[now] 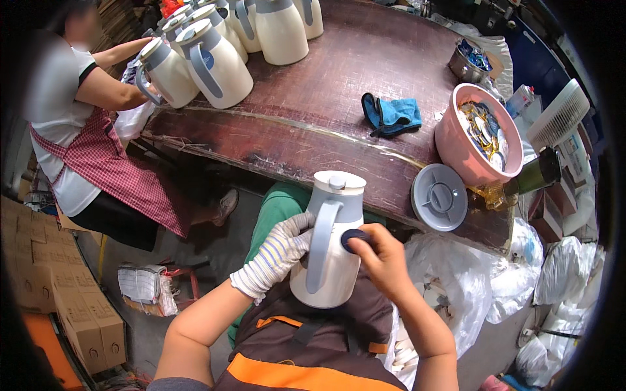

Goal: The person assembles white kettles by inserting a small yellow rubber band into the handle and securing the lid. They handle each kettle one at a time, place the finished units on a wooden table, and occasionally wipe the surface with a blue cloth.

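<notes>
A cream jug (338, 274) with a grey collar and handle stands upright on my lap, close to the table's front edge. My left hand (282, 251), in a striped knit glove, is wrapped round its left side near the handle. Between the thumb and fingers of my bare right hand (380, 255) is a dark round disc (354, 240), pressed against the jug's right side. Whether the disc is a sticker or a cap I cannot make out. A round grey lid (439, 197) lies on the table to the right of the jug.
Several similar jugs (218, 72) stand at the table's far left, beside a co-worker in a checked apron (124, 163). A pink bucket (450, 130) of round tags, a blue glove (394, 116) and a metal bowl (466, 65) sit on the wooden table (326, 85). Cartons (81, 313) line the left.
</notes>
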{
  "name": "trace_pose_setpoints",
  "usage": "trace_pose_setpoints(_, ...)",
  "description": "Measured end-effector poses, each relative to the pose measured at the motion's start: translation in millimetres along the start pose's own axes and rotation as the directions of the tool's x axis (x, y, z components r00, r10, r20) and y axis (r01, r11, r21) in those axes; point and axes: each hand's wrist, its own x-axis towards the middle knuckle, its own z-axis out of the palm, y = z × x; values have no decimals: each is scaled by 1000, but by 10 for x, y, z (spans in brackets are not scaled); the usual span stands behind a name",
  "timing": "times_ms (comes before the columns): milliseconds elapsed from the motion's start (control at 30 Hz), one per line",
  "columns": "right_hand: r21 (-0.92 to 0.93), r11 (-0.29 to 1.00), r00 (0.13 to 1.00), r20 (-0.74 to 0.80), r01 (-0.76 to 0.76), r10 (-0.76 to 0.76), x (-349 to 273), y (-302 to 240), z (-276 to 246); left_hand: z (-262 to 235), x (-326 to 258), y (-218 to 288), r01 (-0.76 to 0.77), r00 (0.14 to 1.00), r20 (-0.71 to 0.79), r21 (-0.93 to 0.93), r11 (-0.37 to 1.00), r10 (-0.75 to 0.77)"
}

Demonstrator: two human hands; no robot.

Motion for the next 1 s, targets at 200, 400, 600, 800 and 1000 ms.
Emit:
trace_pose_setpoints(200,198,958,975,127,-206,184,55,-64,120,-2,-16,13,-33,999,-31,265,964,43)
trace_pose_setpoints(400,433,710,810,474,-555,344,36,-39,-128,30,-76,-79,-40,976,-217,-66,997,25)
trace_pose_setpoints(600,736,423,848,474,-529,236,84,-95,-93,45,10,-17,-275,912,-379,-279,920,158)
trace_pose_setpoints(800,902,111,909,411,-416,68,98,-155,-1,130,-78,73,-643,587,-161,503,578,793)
trace_pose_setpoints(1000,636,675,902,420,-374,103,150,-471,-40,27,-152,292,-683,490,431,729,27,758)
